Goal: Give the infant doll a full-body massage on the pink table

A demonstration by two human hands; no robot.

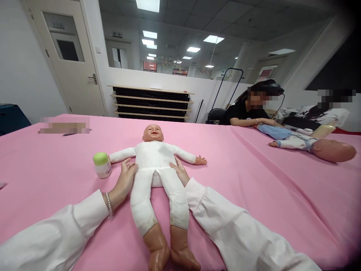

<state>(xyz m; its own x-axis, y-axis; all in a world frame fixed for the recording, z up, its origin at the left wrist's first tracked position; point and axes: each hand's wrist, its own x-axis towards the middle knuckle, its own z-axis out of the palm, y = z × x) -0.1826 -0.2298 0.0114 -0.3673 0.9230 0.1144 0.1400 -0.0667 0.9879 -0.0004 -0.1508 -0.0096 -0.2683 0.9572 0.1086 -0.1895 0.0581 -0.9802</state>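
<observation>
A baby doll (pixel 153 156) with a white cloth body and hard plastic head, hands and lower legs lies on its back, feet toward me. My left hand (pixel 126 178) is at one side of its waist, fingers against the cloth. On the opposite side my right hand (pixel 180 171) holds the waist, its thumb over the front; some fingers of both hands are hidden. A small jar (pixel 103 170) with a green lid stands left of my left hand, close to the doll's hand.
Pink cloth (pixel 239 180) covers the table. A second doll (pixel 304 143) in blue and white clothes lies at the right, a person (pixel 245 111) in black touching it. Another person (pixel 321 114) sits farther right. A blurred-out item (pixel 64 127) lies at the far left.
</observation>
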